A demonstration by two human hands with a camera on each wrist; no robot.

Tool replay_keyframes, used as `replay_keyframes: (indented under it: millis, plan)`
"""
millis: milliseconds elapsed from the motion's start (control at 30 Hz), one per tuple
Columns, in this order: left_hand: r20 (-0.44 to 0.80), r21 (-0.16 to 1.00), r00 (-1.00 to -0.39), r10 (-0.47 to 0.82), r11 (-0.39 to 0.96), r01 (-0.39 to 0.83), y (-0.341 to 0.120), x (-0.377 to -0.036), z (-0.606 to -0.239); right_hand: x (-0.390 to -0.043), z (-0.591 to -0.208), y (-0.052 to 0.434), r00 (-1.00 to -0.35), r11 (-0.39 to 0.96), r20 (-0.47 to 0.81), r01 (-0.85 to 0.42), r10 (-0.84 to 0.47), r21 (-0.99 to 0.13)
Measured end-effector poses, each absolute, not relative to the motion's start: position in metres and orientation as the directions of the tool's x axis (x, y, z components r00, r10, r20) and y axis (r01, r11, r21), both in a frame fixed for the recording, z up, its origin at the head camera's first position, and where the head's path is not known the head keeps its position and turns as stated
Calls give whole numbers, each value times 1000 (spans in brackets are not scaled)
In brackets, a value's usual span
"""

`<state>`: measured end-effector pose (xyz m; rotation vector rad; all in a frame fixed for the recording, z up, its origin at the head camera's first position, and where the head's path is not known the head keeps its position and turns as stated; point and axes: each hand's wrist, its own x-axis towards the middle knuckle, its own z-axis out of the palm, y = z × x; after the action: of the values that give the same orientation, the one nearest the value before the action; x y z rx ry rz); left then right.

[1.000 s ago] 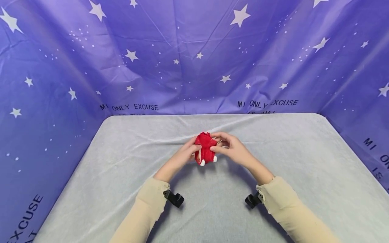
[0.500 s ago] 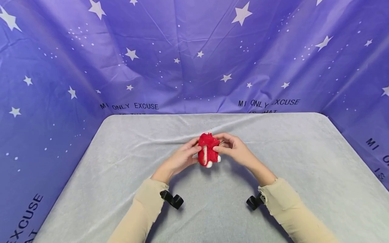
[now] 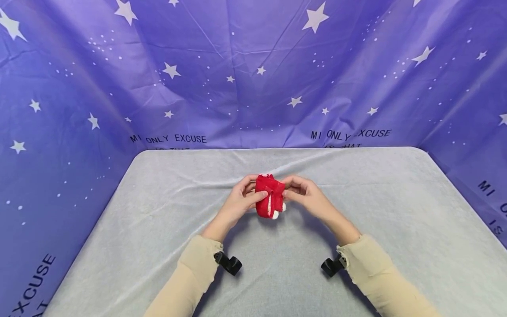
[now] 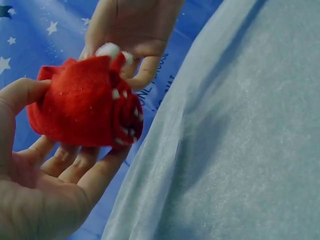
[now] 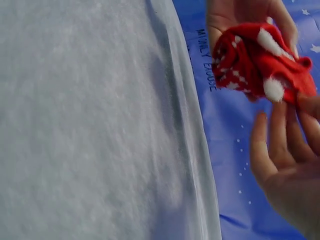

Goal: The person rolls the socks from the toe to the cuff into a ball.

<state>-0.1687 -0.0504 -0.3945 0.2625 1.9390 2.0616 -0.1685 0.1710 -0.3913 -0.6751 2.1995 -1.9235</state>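
Observation:
A small rolled-up bundle of red knit fabric (image 3: 263, 207) with white fuzzy pompoms and white flecks is held up above the table. Its rolled end shows as a spiral in the left wrist view, where the red knit bundle (image 4: 82, 107) fills the middle left. My left hand (image 3: 236, 203) grips it from the left, thumb on the near face and fingers beneath. From the other side my right hand (image 3: 306, 193) pinches a loose edge between thumb and forefinger. In the right wrist view, white pompoms (image 5: 273, 89) hang by the right hand's fingers. What kind of knitted item it is cannot be told.
A pale grey cloth with wrinkles covers the table (image 3: 273, 281). Behind and beside it hangs a purple curtain (image 3: 245, 88) with white stars and printed words. A black wrist camera (image 3: 229, 263) sits on each sleeve cuff.
The bundle has turned in the hands and shifted slightly. The left thumb let its strip show half a second ago, and now lies further over the bundle. The right hand has moved slightly right.

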Motion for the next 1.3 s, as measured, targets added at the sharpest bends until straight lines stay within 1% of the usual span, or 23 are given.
replay_keyframes:
  millis: [133, 300, 400, 500, 600, 667, 767, 833, 967, 1033, 1167, 1300]
  plan:
    - [-13, 1000, -954, 298, -3, -14, -47, -169, -394, -167, -392, 167, -906, 87, 231, -278, -354, -957]
    - [40, 995, -978, 206, 84, 58, -43, -167, -393, -163, -389, 158, -897, 98, 300, -347, -324, -933]
    - [64, 984, -987, 146, 154, 86, -40, -163, -393, -161, -387, 152, -896, 159, 327, -385, -302, -909]
    - [105, 959, -990, 98, 252, 127, -38, -158, -392, -159, -386, 148, -899, 242, 339, -408, -278, -880]
    - [152, 931, -983, 106, 320, 178, -37, -154, -390, -158, -383, 145, -904, 302, 337, -408, -262, -862]
    - [155, 933, -977, 148, 303, 194, -36, -153, -390, -158, -382, 143, -907, 333, 339, -409, -248, -850]
    - [142, 954, -968, 206, 232, 189, -35, -152, -390, -158, -381, 143, -911, 361, 345, -407, -226, -839]
    - [144, 959, -967, 211, 212, 189, -35, -153, -391, -158, -381, 144, -911, 367, 347, -408, -224, -836]
    - [163, 955, -970, 178, 220, 201, -37, -155, -394, -155, -380, 147, -911, 357, 327, -402, -251, -843]
    - [153, 962, -970, 187, 194, 189, -38, -155, -394, -153, -379, 147, -911, 350, 319, -398, -263, -848]
    - [128, 973, -969, 213, 160, 164, -39, -155, -393, -149, -378, 147, -910, 300, 323, -395, -261, -868]
    - [114, 962, -970, 214, 221, 162, -41, -157, -391, -146, -380, 148, -913, 186, 322, -372, -249, -910]
